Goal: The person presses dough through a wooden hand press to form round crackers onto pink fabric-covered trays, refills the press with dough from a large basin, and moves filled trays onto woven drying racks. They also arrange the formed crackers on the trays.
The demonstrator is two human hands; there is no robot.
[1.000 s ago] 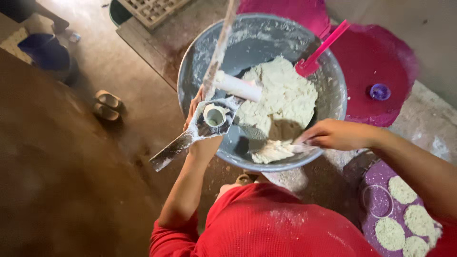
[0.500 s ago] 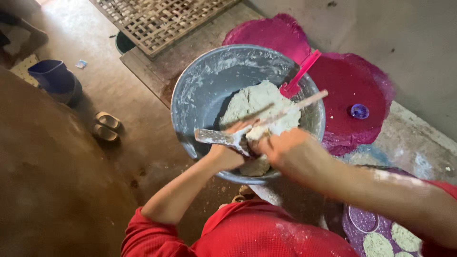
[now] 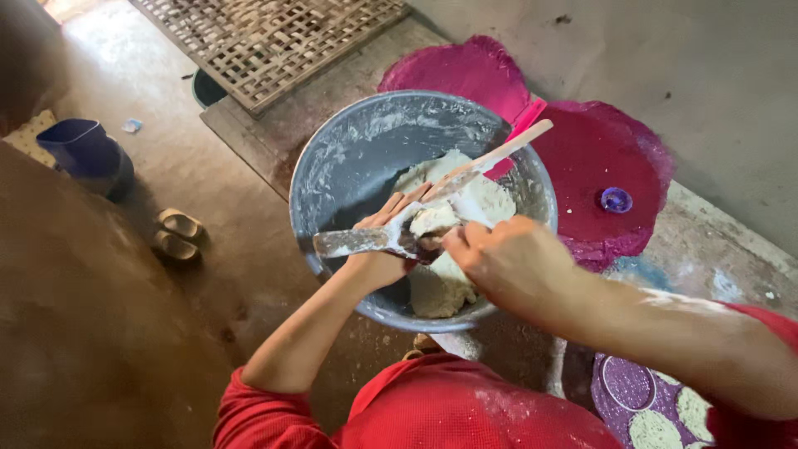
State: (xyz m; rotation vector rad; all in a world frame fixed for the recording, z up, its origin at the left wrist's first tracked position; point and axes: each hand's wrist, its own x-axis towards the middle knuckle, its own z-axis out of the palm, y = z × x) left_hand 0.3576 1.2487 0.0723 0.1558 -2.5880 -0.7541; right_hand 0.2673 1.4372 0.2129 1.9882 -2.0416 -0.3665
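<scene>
Hands counted: two. The left hand (image 3: 384, 249) and the right hand (image 3: 507, 262) were close together over the near half of the basin.
Left hand state: fingers were wrapped around a flour-coated metal mould (image 3: 366, 241), whose flat handle stuck out to the left of the hand.
Right hand state: fingers were bunched, pressing dough at the mould's cup; whether they pinched a separate piece could not be told.
Basins counted: one grey metal basin (image 3: 349, 158), round, inner wall smeared white, directly beneath both hands.
Dough counted: one mass of pale dough (image 3: 440, 287), lumpy and uneven, lying in the basin under and beyond the hands; a small portion sat in the mould between the hands.
Sticks counted: one wooden stick (image 3: 499, 154), slanting up and away from the left hand's fingers, dusted white.
Scrapers counted: one pink plastic scraper (image 3: 519, 133), leaning on the far rim beyond the hands.
Mats counted: two pink round mats (image 3: 598, 158), overlapping, beyond the basin; a small purple cap (image 3: 616, 199) lay on the nearer one.
Trays counted: one purple tray (image 3: 632, 391) with flat dough discs, below the right forearm.
Sandals counted: two sandals (image 3: 177, 235), left of the left hand, well apart from it.
Other: one blue bucket (image 3: 83, 150) and one woven lattice rack (image 3: 266, 41), far left and beyond.
</scene>
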